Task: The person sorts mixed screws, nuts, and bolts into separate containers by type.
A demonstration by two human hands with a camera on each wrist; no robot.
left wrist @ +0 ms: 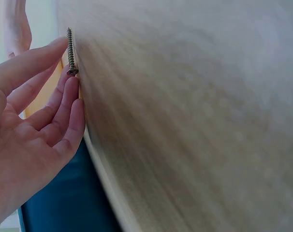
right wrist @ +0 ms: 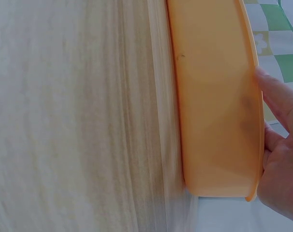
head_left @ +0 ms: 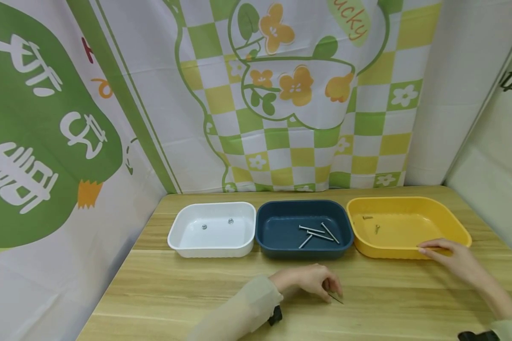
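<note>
My left hand (head_left: 313,280) is low over the table in front of the blue tray (head_left: 305,252), its fingertips pinching a threaded screw (left wrist: 70,50). In the left wrist view the screw's head points down, with the thumb and fingers (left wrist: 64,108) at its side. My right hand (head_left: 454,260) grips the front rim of the yellow tray (head_left: 392,252) near its right corner. In the right wrist view the thumb lies at that rim. Two small screws (head_left: 377,229) lie inside the yellow tray.
Several long, silver nail-like pieces (head_left: 320,235) lie in the blue tray. To its left a white tray (head_left: 213,252) holds two small metal nuts (head_left: 231,221). The three trays stand side by side along the back of the wooden table (head_left: 162,289), before a patterned curtain (head_left: 281,142).
</note>
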